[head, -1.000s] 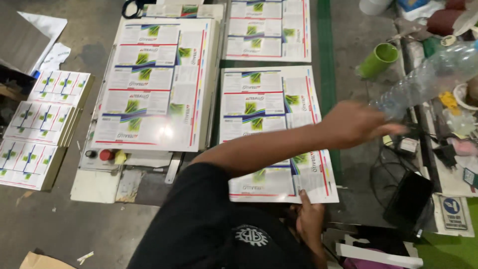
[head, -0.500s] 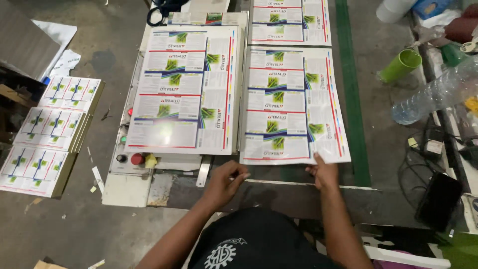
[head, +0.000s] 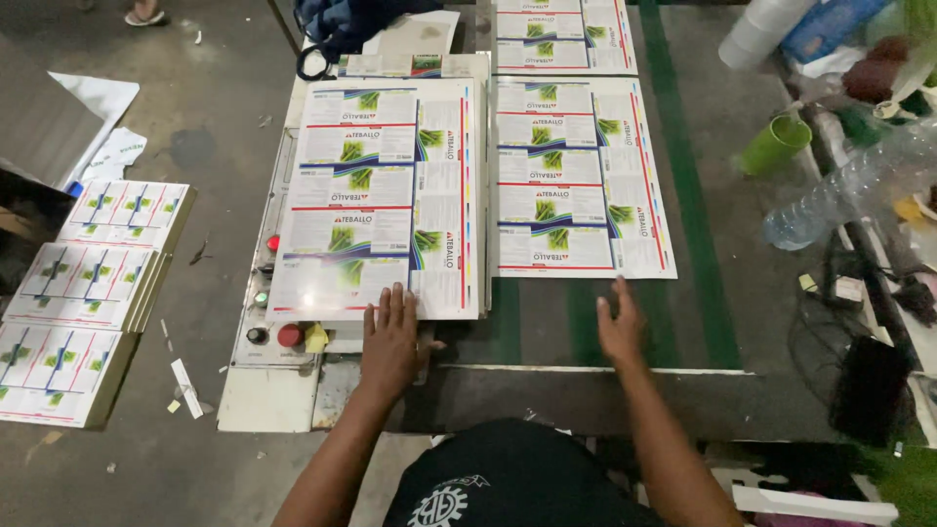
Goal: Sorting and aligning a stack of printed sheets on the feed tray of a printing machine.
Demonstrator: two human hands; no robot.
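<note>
Your left hand (head: 390,337) lies flat, fingers spread, on the near edge of the left printed sheet stack (head: 386,200), gripping nothing. Your right hand (head: 620,327) is open, fingers apart, on the dark surface (head: 547,322) just short of the right printed sheet (head: 576,181); contact with it is unclear. A red button (head: 289,335) sits beside the left stack. Farther off, a third sheet (head: 561,34) is cut off at the top. The clutter on the right is blurred.
</note>
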